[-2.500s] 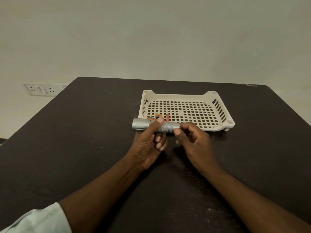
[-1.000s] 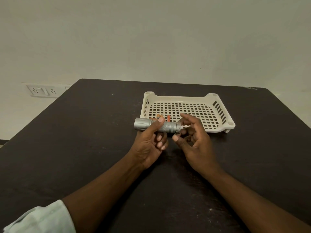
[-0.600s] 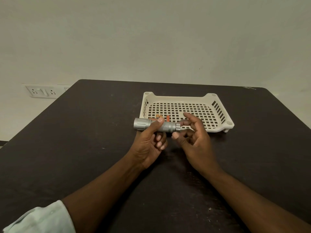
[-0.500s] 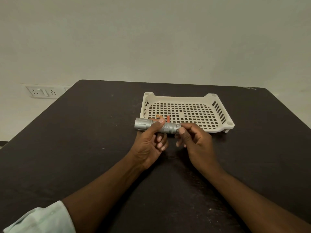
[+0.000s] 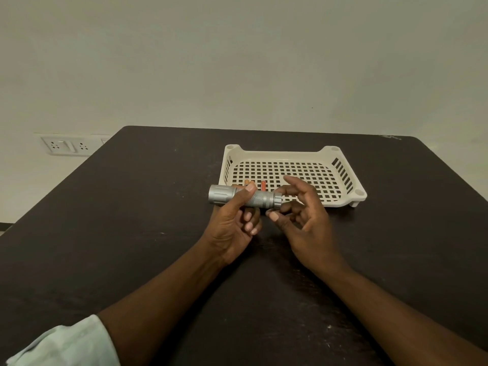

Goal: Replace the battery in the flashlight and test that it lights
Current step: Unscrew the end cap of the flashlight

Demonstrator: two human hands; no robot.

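My left hand grips a silver flashlight around its middle and holds it level just above the dark table, head pointing left. My right hand is at the ribbed tail cap on the right end, with the index finger behind the cap, the thumb just under it and the other fingers spread. Behind the flashlight, an orange-red battery and a second orange one lie in the near left part of a cream slotted tray; my hand partly hides them.
The dark table reaches to a plain wall at the back. A white socket plate sits on the wall to the left of the table. A pale sleeve covers my left forearm at the bottom left.
My right fingers closed on the tail cap half a second ago and have now spread again, with the index finger over the cap. My left hand and the flashlight have stayed in place.
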